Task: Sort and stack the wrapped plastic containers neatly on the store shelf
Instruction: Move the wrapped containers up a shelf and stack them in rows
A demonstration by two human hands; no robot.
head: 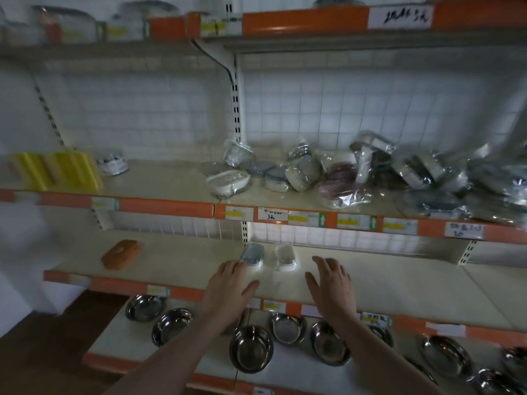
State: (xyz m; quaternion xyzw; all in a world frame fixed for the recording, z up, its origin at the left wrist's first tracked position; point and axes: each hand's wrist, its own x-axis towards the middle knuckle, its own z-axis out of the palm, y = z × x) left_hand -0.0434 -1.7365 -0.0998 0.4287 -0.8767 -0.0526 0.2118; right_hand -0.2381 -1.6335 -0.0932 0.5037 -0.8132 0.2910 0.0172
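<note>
Two small wrapped containers stand side by side on the lower cream shelf (pixel 399 283): a grey-lidded one (pixel 252 254) and a clear one (pixel 284 256). My left hand (pixel 231 289) hovers flat with fingers straight, its fingertips just in front of the grey-lidded container. My right hand (pixel 332 286) is spread open to the right of the clear container, holding nothing. On the shelf above, a loose heap of wrapped plastic containers (pixel 356 178) lies jumbled, with a white oval one (pixel 228 182) at its left end.
An orange box (pixel 121 254) lies at the left of the lower shelf. Yellow pieces (pixel 57 171) and a small tub (pixel 112 163) sit on the upper shelf's left. Several steel bowls (pixel 251 349) fill the bottom shelf. Orange price rails edge every shelf.
</note>
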